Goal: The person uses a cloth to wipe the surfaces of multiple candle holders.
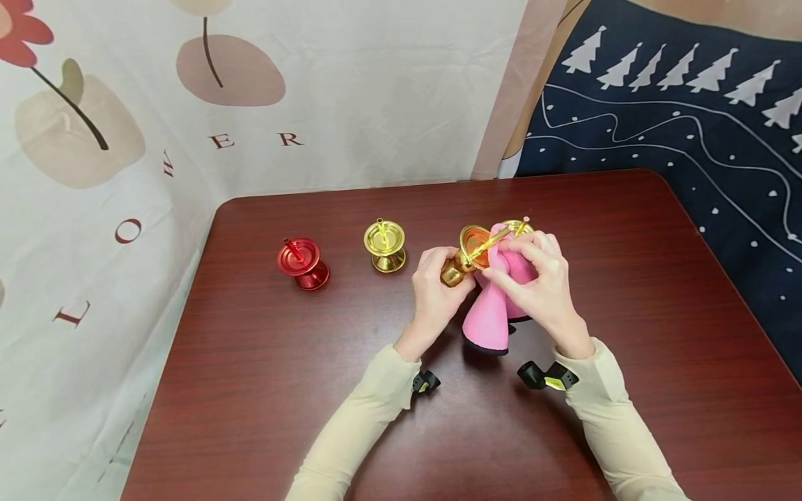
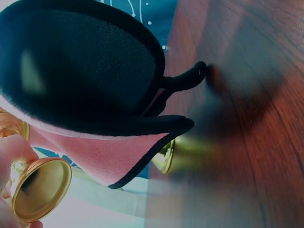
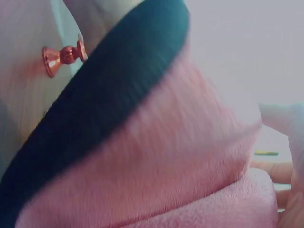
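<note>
A gold candle holder (image 1: 452, 272) with a long central spike is tilted over in my left hand (image 1: 432, 296), whose fingers grip its base. My right hand (image 1: 544, 282) pinches a pink cloth (image 1: 487, 323) with dark edging at the holder's spike and dish. The cloth hangs down in folds above the table. Its dark inner side (image 2: 85, 71) fills much of the left wrist view, with the held holder's round foot (image 2: 42, 190) beside it. Pink fabric (image 3: 166, 142) covers most of the right wrist view and hides part of the right fingers.
Toward the left of the brown table (image 1: 301, 390) stand a red candle holder (image 1: 311, 271) and a gold one (image 1: 387, 247), both upright. Another gold holder (image 1: 517, 227) stands behind the cloth, mostly hidden. A pale printed curtain (image 1: 376, 104) hangs behind the table.
</note>
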Available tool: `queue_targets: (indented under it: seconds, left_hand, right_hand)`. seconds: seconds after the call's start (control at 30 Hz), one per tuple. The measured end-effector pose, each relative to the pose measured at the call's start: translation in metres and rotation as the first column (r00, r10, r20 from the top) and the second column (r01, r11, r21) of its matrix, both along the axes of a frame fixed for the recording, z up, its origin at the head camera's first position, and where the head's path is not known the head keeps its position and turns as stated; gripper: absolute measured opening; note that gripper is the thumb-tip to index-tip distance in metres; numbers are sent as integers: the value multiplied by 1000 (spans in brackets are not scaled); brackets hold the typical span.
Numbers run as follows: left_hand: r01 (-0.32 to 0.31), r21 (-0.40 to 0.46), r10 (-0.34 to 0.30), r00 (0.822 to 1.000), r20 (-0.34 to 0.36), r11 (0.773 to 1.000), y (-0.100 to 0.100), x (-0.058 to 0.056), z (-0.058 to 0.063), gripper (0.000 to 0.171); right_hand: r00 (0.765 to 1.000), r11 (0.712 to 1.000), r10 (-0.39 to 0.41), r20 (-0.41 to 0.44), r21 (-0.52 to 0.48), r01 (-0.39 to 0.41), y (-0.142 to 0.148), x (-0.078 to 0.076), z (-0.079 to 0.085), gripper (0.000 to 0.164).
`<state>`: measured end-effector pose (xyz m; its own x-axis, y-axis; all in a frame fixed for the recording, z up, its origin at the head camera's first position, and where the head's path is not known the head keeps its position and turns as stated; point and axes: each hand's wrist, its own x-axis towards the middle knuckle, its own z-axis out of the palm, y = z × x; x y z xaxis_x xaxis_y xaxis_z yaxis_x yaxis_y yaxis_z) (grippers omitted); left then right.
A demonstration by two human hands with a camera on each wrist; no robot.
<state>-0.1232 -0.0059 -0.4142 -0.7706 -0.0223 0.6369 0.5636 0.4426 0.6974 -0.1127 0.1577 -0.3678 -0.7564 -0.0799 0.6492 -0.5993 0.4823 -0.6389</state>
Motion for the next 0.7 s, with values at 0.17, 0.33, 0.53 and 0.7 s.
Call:
queue_targets:
  seconds: [0.17, 0.33, 0.53, 0.7]
  left_hand:
    - [-3, 3, 2, 1000, 19, 1000, 1, 0, -5, 31]
    - [-6, 6, 6, 999, 44, 1000, 1, 0, -9, 30]
    - [-35, 24, 33, 998, 57, 999, -1, -2, -9, 28]
    - [-41, 10, 41, 999, 30, 999, -1, -3, -7, 28]
  right_hand:
    - [999, 999, -28, 41, 24, 27, -1, 1, 0, 18]
    - [997, 998, -64, 30, 25, 63, -1, 1, 1, 9]
    - [994, 991, -111, -20, -79, 109, -1, 5, 4, 8]
    - [984, 967, -162, 80, -185, 174, -3, 13, 11, 5]
